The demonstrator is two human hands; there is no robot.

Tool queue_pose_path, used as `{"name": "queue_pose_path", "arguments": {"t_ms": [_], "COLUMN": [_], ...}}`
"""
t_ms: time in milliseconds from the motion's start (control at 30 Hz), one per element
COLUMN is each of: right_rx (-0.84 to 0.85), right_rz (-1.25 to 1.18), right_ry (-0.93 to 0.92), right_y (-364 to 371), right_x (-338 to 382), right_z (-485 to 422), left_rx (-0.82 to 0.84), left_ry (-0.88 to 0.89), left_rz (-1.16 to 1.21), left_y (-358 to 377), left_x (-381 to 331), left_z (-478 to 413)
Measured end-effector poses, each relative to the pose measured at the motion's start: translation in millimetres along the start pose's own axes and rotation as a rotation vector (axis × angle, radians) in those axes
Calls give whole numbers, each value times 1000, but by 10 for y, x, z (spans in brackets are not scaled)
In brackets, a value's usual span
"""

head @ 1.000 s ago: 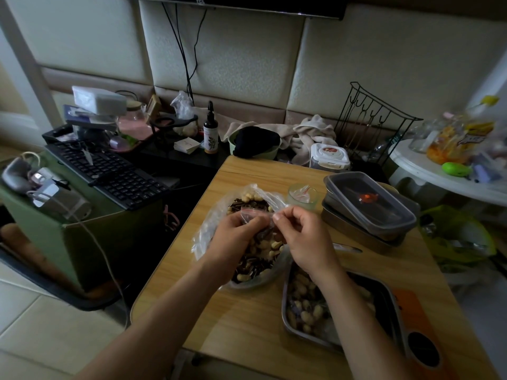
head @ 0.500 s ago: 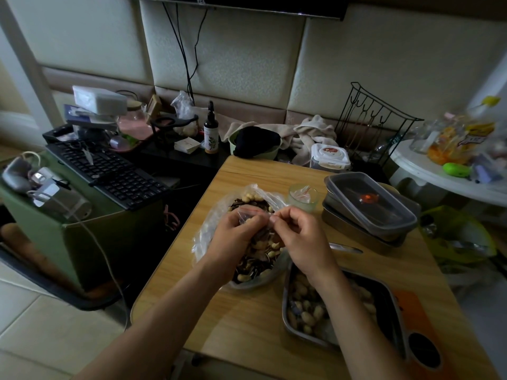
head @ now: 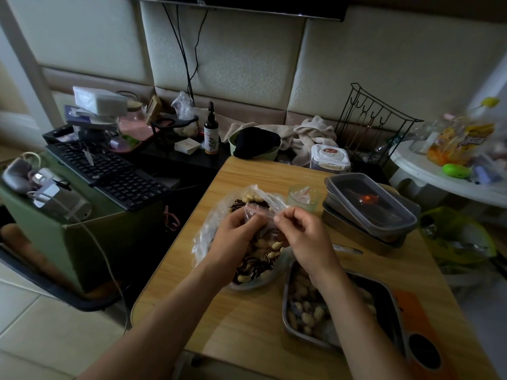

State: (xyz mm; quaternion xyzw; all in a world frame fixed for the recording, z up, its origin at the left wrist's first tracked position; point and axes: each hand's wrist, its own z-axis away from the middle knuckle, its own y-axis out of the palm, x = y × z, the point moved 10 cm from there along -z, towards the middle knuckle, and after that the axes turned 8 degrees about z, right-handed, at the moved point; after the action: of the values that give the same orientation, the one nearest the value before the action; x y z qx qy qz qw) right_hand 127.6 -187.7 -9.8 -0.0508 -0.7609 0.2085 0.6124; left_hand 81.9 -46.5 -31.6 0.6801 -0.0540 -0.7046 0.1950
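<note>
The left hand (head: 235, 235) and right hand (head: 305, 233) are pinching a small clear bag (head: 256, 214) above the nuts (head: 268, 251), probably to open it.

One legible mark: "TCL" on the wall screen.
The letters "TCL" stand in pale print on the dark bottom edge of the screen (head: 233, 3), left of its middle, above the hanging cables. Everything else is too small or too blurred to read. That covers the pale label with a plant drawing on the dark dropper bottle (head: 211, 133) on the black shelf past the far left corner of the table (head: 247, 171), and the reddish mark on the small white box (head: 187, 145) beside it. It also covers the round red sticker on the white-lidded tub (head: 330, 157) just beyond the table's far edge, the dark lettering on the yellow packet (head: 466, 135) on the white side table, and the keyboard (head: 109, 171) key legends.
</note>
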Motion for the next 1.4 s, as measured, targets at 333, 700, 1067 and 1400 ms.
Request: {"name": "queue_pose_path", "arguments": {"t_ms": [333,700,1067,1400], "right_rx": [-21,-89,-28,-23], "right_rz": [6,117,11,87], "right_ry": [-26,-70,13,-23], "right_y": [18,-5,19,38], "right_x": [14,38,-48,-17], "right_z": [-6,-17,-7,2], "left_rx": [-1,12,1,-11], "left_ry": [23,-6,13,34], "left_rz": [-9,20,-18,-73], "left_y": [-4,28,19,-24], "left_x": [20,67,39,-10], "left_z": [-14,-12,-2,-16]}}
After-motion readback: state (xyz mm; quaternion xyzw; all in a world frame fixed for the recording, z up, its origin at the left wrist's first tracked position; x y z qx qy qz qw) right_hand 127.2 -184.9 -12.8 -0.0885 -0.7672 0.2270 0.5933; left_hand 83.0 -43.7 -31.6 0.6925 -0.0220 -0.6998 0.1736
